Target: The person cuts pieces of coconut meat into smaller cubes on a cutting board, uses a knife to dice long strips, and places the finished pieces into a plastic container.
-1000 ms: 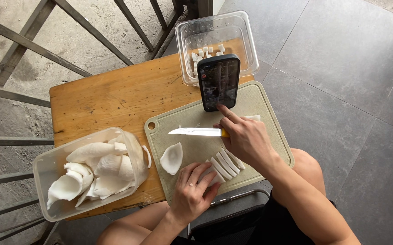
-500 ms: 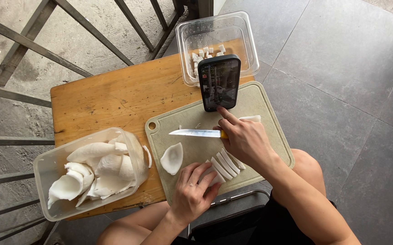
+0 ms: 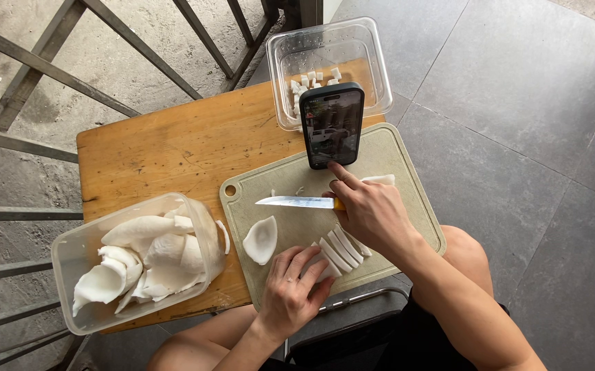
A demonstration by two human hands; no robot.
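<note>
Head view: your right hand [image 3: 373,211] is wrapped around the knife [image 3: 296,202] handle, its forefinger stretched to the phone [image 3: 331,125]. Your left hand [image 3: 296,287] presses curled fingertips on the white strips [image 3: 337,250] lying on the board [image 3: 407,206], just beside a curved piece [image 3: 260,240].

This looks like a home balcony or terrace used as a makeshift food-prep spot. A small wooden table [image 3: 174,148] stands on large grey floor tiles [image 3: 517,89] right beside a metal railing [image 3: 29,62], with rough concrete below the bars. On it sit a cutting board [image 3: 407,206], clear plastic tubs [image 3: 77,275] of white coconut pieces [image 3: 146,254] and a propped phone [image 3: 330,125].
</note>
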